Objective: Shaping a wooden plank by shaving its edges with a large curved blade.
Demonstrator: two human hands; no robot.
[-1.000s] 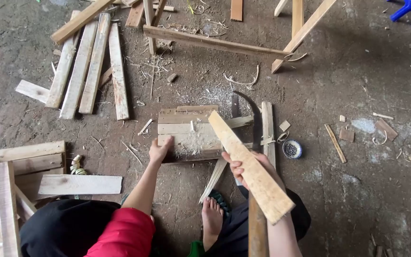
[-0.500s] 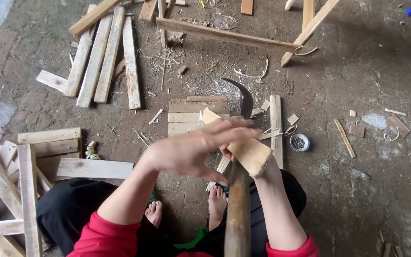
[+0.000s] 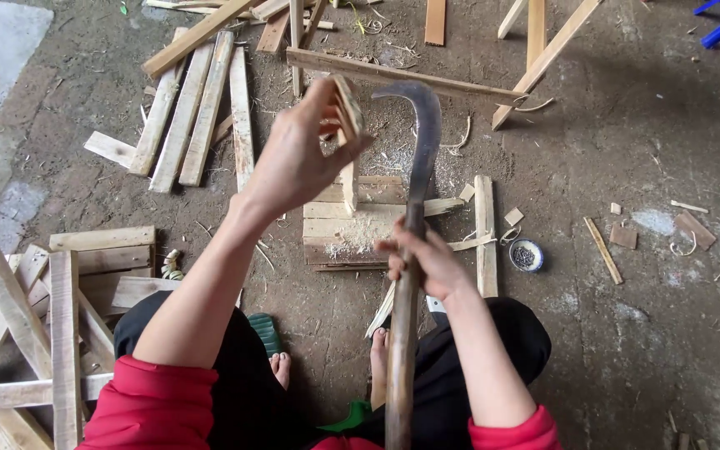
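My left hand (image 3: 297, 158) grips the top of a short wooden slat (image 3: 347, 150) and holds it upright, its lower end resting on a low wooden chopping block (image 3: 339, 229) dusted with sawdust. My right hand (image 3: 427, 262) is closed around the long wooden handle of a billhook (image 3: 414, 200). Its dark curved blade rises just right of the slat, hook tip pointing left at the slat's top. My bare feet show below the block.
Long planks (image 3: 202, 108) lie at the upper left. A stack of slats and frames (image 3: 52, 308) sits at the left. A small round tin of nails (image 3: 527, 256) lies right of the block beside an upright slat (image 3: 485, 237). Wood scraps litter the dirt floor.
The left hand has taken the slat and stood it upright on the block. The right hand has shifted from the slat to the billhook handle and raised the blade beside it.
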